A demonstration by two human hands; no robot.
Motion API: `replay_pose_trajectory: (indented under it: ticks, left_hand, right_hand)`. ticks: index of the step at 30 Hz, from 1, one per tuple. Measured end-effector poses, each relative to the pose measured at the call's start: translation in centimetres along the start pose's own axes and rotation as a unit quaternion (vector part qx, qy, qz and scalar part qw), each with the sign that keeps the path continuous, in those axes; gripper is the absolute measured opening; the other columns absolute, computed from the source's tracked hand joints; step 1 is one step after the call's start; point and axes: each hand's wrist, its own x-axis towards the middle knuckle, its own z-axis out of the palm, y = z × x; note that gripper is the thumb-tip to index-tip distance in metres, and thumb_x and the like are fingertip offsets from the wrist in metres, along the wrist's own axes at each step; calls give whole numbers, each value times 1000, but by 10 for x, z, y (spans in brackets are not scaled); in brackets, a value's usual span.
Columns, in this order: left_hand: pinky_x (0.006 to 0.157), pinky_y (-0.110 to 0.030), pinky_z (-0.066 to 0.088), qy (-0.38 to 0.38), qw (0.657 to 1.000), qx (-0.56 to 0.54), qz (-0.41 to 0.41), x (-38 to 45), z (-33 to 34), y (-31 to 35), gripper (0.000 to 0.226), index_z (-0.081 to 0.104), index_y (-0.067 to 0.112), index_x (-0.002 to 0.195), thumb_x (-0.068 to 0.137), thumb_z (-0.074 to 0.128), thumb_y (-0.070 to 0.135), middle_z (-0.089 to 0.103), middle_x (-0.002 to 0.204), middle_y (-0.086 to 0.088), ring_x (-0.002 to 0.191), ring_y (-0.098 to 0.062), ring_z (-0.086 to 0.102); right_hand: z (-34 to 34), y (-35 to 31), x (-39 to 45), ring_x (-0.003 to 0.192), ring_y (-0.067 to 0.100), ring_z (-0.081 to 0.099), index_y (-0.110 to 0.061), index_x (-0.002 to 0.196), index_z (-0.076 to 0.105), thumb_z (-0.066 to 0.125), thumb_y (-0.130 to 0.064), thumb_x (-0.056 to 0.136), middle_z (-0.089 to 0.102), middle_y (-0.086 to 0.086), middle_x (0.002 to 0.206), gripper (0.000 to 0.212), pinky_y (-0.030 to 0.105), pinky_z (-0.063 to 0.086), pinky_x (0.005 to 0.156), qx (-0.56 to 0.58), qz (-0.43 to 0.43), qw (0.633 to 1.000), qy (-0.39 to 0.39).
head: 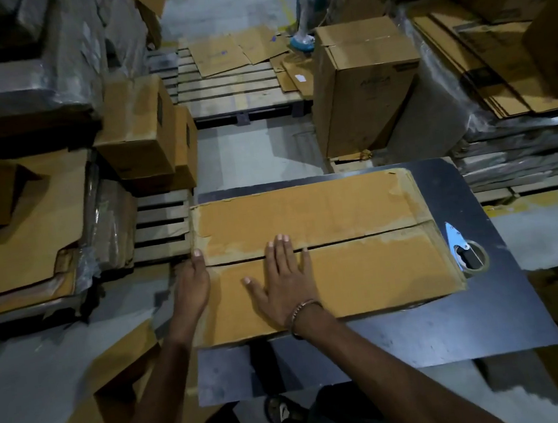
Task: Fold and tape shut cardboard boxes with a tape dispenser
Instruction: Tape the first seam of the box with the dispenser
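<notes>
Cardboard box [326, 251] lies on the dark desk [421, 337], both top flaps folded down and meeting at a seam running left to right, no tape across it yet. Right hand [286, 279] lies flat on the near flap, fingers straight and spread, tips at the seam; likely pinning the flaps level so they do not spring up. Left hand [192, 282] rests against the box's left end, fingers straight, holding nothing, apparently bracing the box against sliding. Tape dispenser [466, 250] lies on the desk just beside the box's right end, near the free right side, untouched. Tall box [364, 85] behind carries faint print, too blurred to read. No other legible labels.
</notes>
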Motion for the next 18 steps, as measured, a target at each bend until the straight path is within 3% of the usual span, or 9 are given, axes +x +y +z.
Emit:
replay_pose_trajectory:
  ticks: [2, 5, 8, 11, 13, 15, 18]
  left_hand:
    - [108, -47, 39, 2, 1000, 4, -8, -8, -1, 7, 74, 57, 5, 144, 111, 18, 59, 58, 145, -27, 134, -43, 53]
    - [99, -48, 42, 24, 999, 34, 10, -11, 3, 5, 70, 57, -1, 135, 113, 17, 53, 62, 134, -32, 124, -46, 58]
    - [82, -44, 40, 45, 998, 42, 30, -7, 7, -1, 63, 54, -1, 128, 113, 20, 49, 65, 118, -33, 110, -47, 63]
    - [77, -42, 35, 62, 995, 74, 37, -9, 7, 1, 59, 53, -1, 130, 114, 21, 46, 65, 109, -32, 104, -47, 64]
    - [75, -42, 35, 77, 992, 87, 50, -11, 7, 3, 57, 54, -1, 131, 115, 23, 43, 65, 104, -30, 98, -44, 64]
    - [71, -41, 36, 89, 989, 104, 54, -14, 6, 6, 56, 56, -1, 130, 115, 23, 42, 61, 93, -23, 86, -37, 60]
    - [72, -42, 36, 90, 987, 128, 47, -15, 6, 6, 65, 61, -3, 125, 114, 20, 46, 67, 101, -28, 94, -43, 65]
  right_hand:
    - [-1, 2, 0, 157, 23, -22, -18, 165, -7, -3, -75, 98, -19, 7, 170, 88, 58, -7, 125, -18, -53, 998, -8]
    - [-7, 47, -7, 158, 17, -17, -30, 165, -7, 0, -72, 101, -17, -4, 170, 77, 50, -3, 128, -28, -82, 996, 4]
    - [-16, 125, -15, 159, 18, -13, -31, 165, -6, -4, -74, 99, -14, -5, 170, 78, 52, -3, 128, -29, 52, 997, 57]
    - [-29, 202, -22, 159, 20, -13, -27, 164, -9, -10, -76, 95, -12, 2, 172, 84, 58, 0, 127, -31, 217, 971, 90]
    - [-40, 233, -22, 160, 23, -10, -24, 165, -6, -4, -78, 96, -6, 7, 174, 88, 62, 6, 126, 4, 278, 954, 116]
    - [-50, 242, -19, 159, 31, 11, -23, 166, -2, 13, -80, 97, 12, 13, 172, 90, 62, 23, 120, 66, 300, 940, 147]
    - [-60, 246, -11, 136, 43, 49, -15, 164, 17, 29, -81, 95, 46, 21, 155, 96, 54, 46, 101, 126, 332, 921, 164]
